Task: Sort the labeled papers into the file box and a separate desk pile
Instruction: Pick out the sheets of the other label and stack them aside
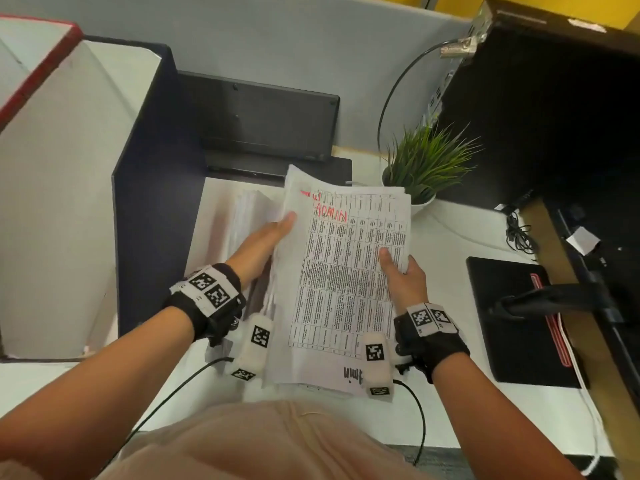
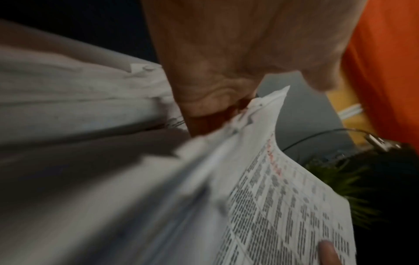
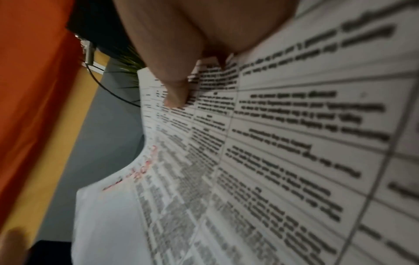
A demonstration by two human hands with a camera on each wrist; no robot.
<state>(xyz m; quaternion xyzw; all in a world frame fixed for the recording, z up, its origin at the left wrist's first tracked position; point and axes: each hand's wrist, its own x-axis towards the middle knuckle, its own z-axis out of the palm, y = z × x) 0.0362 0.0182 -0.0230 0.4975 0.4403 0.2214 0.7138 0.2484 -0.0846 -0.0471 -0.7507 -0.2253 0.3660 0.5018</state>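
While both hands hold it above the white counter [image 1: 446, 233], the stack of papers [image 1: 343, 292] sits centre-frame, its top sheet a printed table marked "ADMIN" in red. The left hand [image 1: 259, 244] supports the stack's left edge, thumb lying on top and the remaining fingers hidden beneath; the left wrist view shows the thumb pressed at the paper edge, so the hand appears to be gripping the stack, though blur limits certainty. The right hand [image 1: 403, 271] clasps the right edge, thumb [image 3: 176, 96] pressed flat on the printed sheet and the other fingers curled under.

A second pile of papers [image 1: 242, 216] lies on the counter just left of and partly under the held stack. Further left stands a dark-sided file box [image 1: 152, 188] with pale inner walls. Behind the stack is a black panel [image 1: 263, 116] leaning at the grey partition. A potted plant [image 1: 424, 164] stands just beyond the stack's right corner, near a large black case [image 1: 540, 109]. A black pad [image 1: 516, 320] lies well to the right. Thin cables [image 1: 173, 386] trail from the wrist bands across the near counter
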